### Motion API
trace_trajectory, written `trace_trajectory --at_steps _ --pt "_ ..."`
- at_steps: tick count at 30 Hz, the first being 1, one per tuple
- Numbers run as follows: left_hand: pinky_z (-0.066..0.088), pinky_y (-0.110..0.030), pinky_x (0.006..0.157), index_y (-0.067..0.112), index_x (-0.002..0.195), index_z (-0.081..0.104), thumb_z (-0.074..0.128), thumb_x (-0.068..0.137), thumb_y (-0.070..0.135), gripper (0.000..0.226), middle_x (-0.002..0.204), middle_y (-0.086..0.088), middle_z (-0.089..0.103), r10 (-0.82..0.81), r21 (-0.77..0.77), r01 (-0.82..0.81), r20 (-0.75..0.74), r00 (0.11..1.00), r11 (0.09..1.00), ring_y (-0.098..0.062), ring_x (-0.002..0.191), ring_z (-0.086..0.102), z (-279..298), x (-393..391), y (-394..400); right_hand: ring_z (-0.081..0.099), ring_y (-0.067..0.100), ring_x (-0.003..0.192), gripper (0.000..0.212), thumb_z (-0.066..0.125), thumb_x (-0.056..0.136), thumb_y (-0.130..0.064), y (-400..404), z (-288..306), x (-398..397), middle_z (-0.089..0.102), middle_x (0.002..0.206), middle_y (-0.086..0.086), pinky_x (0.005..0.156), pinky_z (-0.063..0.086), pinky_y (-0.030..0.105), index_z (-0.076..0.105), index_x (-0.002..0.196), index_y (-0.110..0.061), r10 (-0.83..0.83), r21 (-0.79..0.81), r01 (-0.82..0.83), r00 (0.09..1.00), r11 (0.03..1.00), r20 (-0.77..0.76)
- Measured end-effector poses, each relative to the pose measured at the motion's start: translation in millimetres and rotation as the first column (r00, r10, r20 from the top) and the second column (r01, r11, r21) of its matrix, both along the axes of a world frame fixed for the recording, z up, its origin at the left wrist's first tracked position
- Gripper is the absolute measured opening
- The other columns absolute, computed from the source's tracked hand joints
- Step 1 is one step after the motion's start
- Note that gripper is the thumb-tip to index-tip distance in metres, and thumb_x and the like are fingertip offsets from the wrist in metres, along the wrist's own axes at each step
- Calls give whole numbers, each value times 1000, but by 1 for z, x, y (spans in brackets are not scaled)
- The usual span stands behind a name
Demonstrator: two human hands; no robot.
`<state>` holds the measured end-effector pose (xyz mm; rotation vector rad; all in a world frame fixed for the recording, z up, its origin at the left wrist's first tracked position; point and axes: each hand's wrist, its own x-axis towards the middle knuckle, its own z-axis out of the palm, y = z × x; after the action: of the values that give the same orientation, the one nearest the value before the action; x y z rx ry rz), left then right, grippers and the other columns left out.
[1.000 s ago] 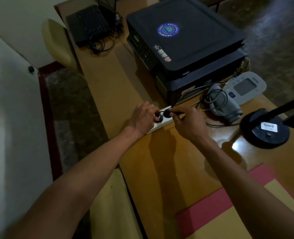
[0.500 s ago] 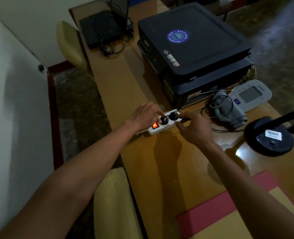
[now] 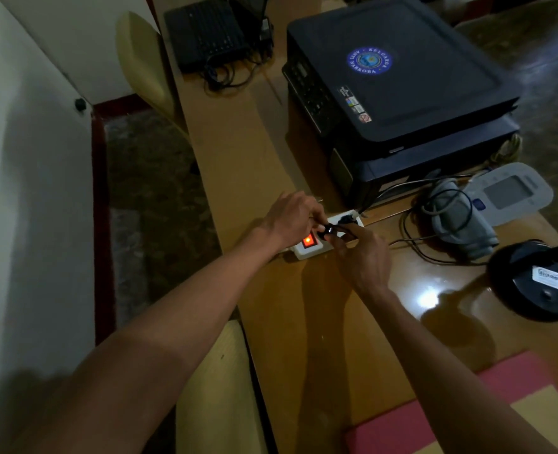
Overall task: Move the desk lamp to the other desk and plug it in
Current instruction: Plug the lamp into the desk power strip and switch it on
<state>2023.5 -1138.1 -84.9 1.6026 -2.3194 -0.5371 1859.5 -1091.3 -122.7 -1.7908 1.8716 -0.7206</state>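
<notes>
The desk lamp [image 3: 539,283] is seen at the right edge of the counter [image 3: 304,322], its round black base flat on the wood and its dark arm running out of view. The base is judged heavy and stiff, best gripped at the rim or low on the arm. Behind it a large black printer [image 3: 399,90] is set, with a grey blood-pressure monitor [image 3: 510,191] beside it. A white power strip [image 3: 317,239] with a lit red switch [image 3: 308,240] is steadied by the left hand [image 3: 292,217]; whether its fingers grip the strip cannot be told. The small black plug [image 3: 330,231] is pinched in the right hand [image 3: 363,253], its fingers closed on it over a socket. The thin cord is judged limp and light, so the rigid plug body should be held.
</notes>
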Motion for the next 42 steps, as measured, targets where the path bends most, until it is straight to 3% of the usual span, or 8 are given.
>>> trace_trajectory --at_steps 13,17,19,23,27,30,35,42 --pt "36 -32 83 22 99 72 72 88 16 13 100 0 68 -63 -28 67 114 991 997 -20 99 56 2 -3 -6 55 10 62 25 73 91 -17 5 -5 -5 76 105 11 46 28 13 74 115 -11 85 -87 -94 990 992 -109" --pt "40 -36 94 30 120 67 66 93 23 29 117 2 60 -159 34 155 211 964 987 -18 111 52 21 2 -5 69 12 84 43 70 92 -28 24 9 -21 65 133 5 66 50 18 62 133 -21 87 -102 -91 995 991 -44" --pt "46 -33 87 29 125 65 65 93 19 34 115 1 59 -141 -53 149 127 982 987 -17 107 54 33 1 -2 67 4 76 46 67 91 -28 38 13 -43 59 139 0 66 54 18 58 136 -24 111 -178 -111 994 978 -11" --pt "47 -29 78 21 114 70 61 92 10 26 104 0 63 -237 -263 211 -71 969 941 -14 96 54 65 -52 9 64 2 69 31 68 91 -20 58 11 -112 64 124 -3 60 57 25 66 121 -24 -147 -247 158 987 956 61" --pt "50 -39 91 20 120 67 63 93 23 28 119 -3 63 -311 -83 310 -2 950 947 -22 111 58 61 -147 15 64 22 84 24 71 86 -23 69 0 -180 65 107 8 68 47 29 68 109 -18 -547 -147 548 836 824 52" --pt "50 -39 92 18 127 62 65 93 30 36 126 -5 62 -140 78 137 41 989 987 -26 116 58 33 -197 13 54 38 110 63 83 74 -39 66 -9 -217 53 121 20 80 44 38 53 121 -9 -717 -57 715 697 697 -19" --pt "52 -40 83 19 122 61 64 94 26 30 116 -6 66 -22 120 4 151 988 993 -28 107 62 -1 -224 -1 29 45 138 112 86 63 -63 56 -16 -248 29 150 24 108 35 59 31 146 -11 -656 154 668 744 728 -128" --pt "57 -38 72 21 124 66 62 96 18 29 97 -5 71 -149 87 132 229 962 987 -24 87 67 -18 -208 5 40 47 128 98 82 61 -70 48 -20 -261 44 138 25 103 40 56 50 130 -7 -629 113 652 756 750 -181"
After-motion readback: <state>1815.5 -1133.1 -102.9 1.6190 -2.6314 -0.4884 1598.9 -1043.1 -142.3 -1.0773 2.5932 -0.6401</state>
